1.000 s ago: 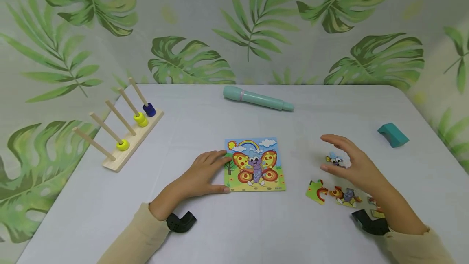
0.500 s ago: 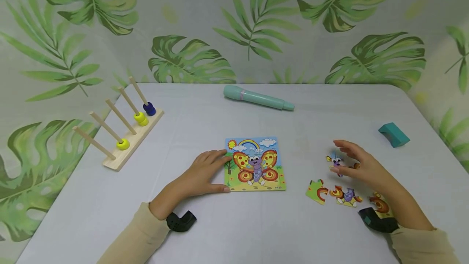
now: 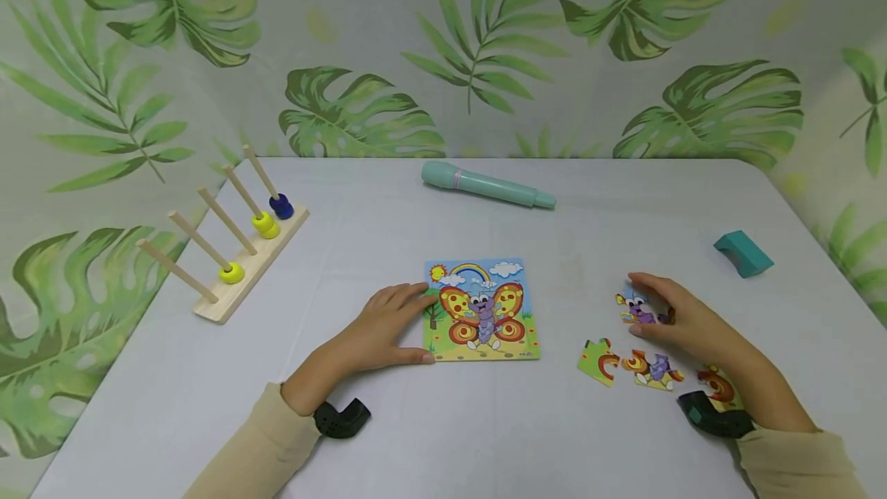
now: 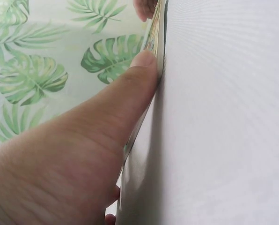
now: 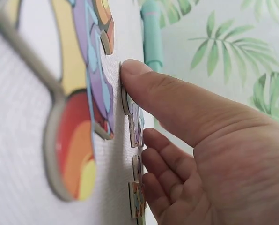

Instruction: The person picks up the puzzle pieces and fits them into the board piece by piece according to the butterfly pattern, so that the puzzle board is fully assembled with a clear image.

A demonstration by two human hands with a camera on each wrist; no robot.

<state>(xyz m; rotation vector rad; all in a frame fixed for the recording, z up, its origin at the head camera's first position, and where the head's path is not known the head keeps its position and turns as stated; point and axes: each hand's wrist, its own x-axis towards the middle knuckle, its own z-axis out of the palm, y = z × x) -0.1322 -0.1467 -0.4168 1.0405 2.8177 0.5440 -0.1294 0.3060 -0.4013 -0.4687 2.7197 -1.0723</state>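
My left hand point(image 3: 386, 329) rests at the left side of a butterfly picture board point(image 3: 509, 272), its thumb at the lower left corner and its fingertips at the left edge. In the left wrist view the thumb point(image 4: 130, 79) lies against the board's edge. Over at the right, my right hand point(image 3: 682, 318) is low over a jigsaw piece point(image 3: 639, 309) with the butterfly's face. Thumb and index finger are spread around that piece; whether they touch it I cannot tell. Another piece behind it is mostly hidden by the hand.
Near the right hand lie a green jigsaw piece point(image 3: 596, 361), a body piece point(image 3: 654, 372) and a swirl-patterned piece point(image 3: 721, 385). A wooden bead abacus point(image 3: 252, 268) stands at the left. A mint toy microphone point(image 3: 488, 185) lies at the back, a teal arched block point(image 3: 744, 254) at the right.
My right hand has moved a little to the right and down towards the face piece, and the swirl-patterned piece shows more fully. The left hand and the board have not moved.
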